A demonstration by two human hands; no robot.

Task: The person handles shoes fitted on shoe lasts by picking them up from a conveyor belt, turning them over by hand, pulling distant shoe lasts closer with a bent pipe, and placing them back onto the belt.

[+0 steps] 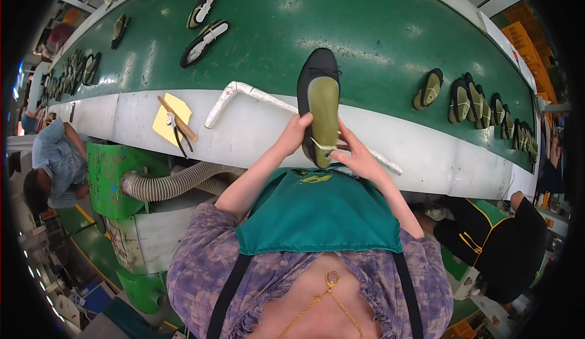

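A black flat shoe (323, 98) with an olive-green last inside is held upright in front of me, toe pointing away. My left hand (296, 133) grips its left side near the heel, thumb on the edge. On the other side, my right hand (355, 151) has its fingers at the heel, where a pale band crosses the last. Behind the shoe, a bent rod wrapped in white (253, 93) lies across the white table edge (213, 144). Pliers (177, 133) and a wooden strip (178, 120) rest on a yellow sheet (172, 110) to the left.
Across the green belt (268, 40), two shoes (206, 42) lie at the upper left, with more at the far left. Several olive-and-black shoes (460, 100) stand at the right. A ribbed hose (167, 183) runs below the table. Co-workers (58, 159) are at both sides.
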